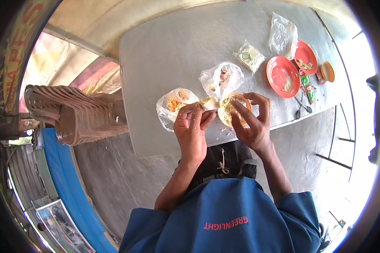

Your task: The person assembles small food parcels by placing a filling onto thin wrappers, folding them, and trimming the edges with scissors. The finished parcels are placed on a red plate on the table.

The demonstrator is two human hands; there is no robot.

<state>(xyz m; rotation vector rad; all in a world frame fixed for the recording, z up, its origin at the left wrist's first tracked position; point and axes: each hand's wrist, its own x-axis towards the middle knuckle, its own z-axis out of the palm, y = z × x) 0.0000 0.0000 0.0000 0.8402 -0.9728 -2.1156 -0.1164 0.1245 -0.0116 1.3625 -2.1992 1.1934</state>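
My left hand [191, 126] is closed on a filled wrapper [209, 103], a pale thin sheet with yellowish crumbly filling on it, pinched between thumb and fingers. Just right of it, my right hand [254, 122] hovers over an orange bowl [228, 122] of the same yellowish filling. Its fingers are bent but apart, with nothing seen in them. Behind my left hand, a clear plastic bag [162, 109] holds orange and pale food bits. Another clear bag [236, 78] with food scraps lies just beyond the bowl.
On the grey table [156, 55] lie a clear packet [250, 57], a crumpled bag [283, 36], two red plates [278, 71] with pale pieces, a small orange bowl [327, 71], green-red sachets [307, 86] and scissors [302, 110]. Stacked brown chairs [88, 114] stand at the left.
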